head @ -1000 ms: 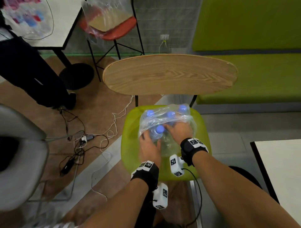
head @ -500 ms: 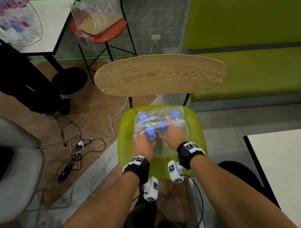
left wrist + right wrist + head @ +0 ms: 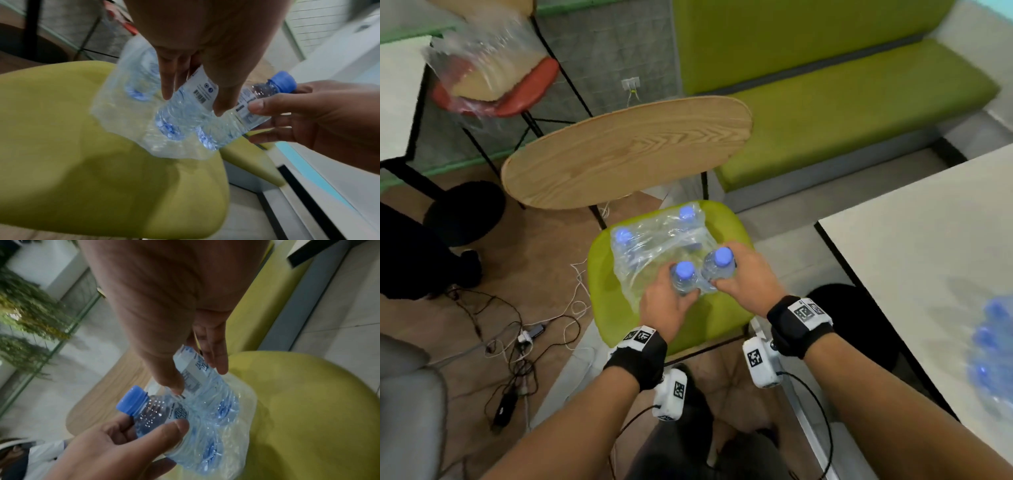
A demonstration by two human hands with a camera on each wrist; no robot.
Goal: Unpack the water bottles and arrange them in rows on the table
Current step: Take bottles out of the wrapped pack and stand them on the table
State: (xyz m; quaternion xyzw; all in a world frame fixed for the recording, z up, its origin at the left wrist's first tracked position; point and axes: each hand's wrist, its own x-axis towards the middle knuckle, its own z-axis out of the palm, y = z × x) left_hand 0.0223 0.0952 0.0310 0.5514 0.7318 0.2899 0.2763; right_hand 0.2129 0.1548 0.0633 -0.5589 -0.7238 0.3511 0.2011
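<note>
Water bottles with blue caps, one in each of a person's hands, were gripped above the near edge of a torn plastic pack on a green chair seat (image 3: 606, 308). The left hand (image 3: 666, 305) had its fingers and thumb curled round the left bottle (image 3: 683, 279). Just beside it, the right hand (image 3: 748, 274) held the right bottle (image 3: 719, 265) the same way, thumb on the near side and fingers on the far side. The two bottles stood upright and close together, their lower halves against the crumpled clear plastic wrap (image 3: 654, 250). Farther back in the wrap, two more capped bottles (image 3: 624, 236) stood at its far corners. Beyond the seat rose the chair's wooden backrest (image 3: 626, 150), with a green bench (image 3: 842, 102) to the far right. At right stood a white counter (image 3: 928, 246), where a blurred cluster of blue-capped bottles (image 3: 993, 356) sat at the near right edge.
</note>
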